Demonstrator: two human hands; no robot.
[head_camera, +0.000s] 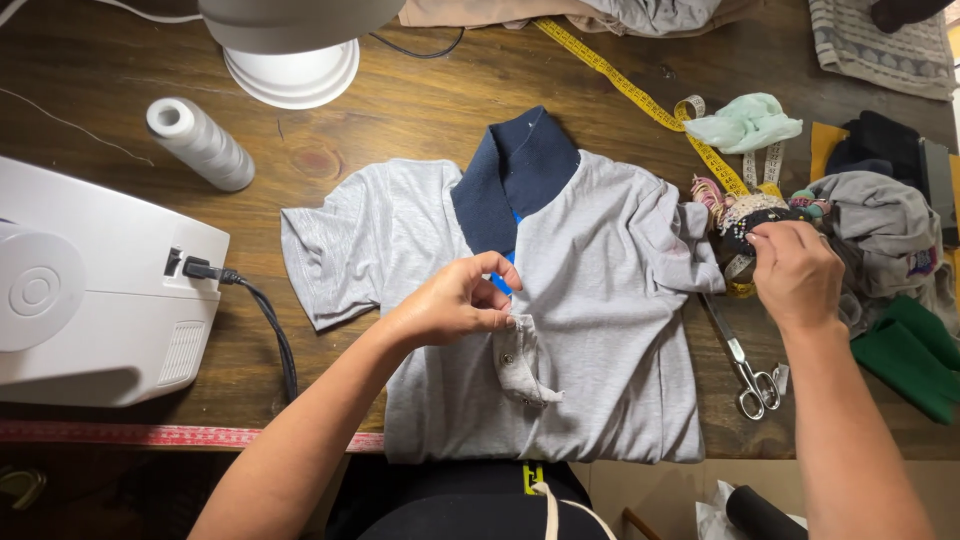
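Left hand (455, 300): I'm pinching the grey placket flap (522, 362) at the shirt's (600, 340) centre.
Right hand (795, 272): I'm closing my fingers on the pincushion (750, 215), right of the shirt.
Flap axis: running toward me, below the navy collar (515, 175).

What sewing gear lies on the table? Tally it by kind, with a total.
Sewing machine: 1
Thread spool: 1
Tape measures: 2, yellow and red
Scissors: 1
Pincushion, under the right hand: 1
Total: 6
The left hand pinches the grey shirt.
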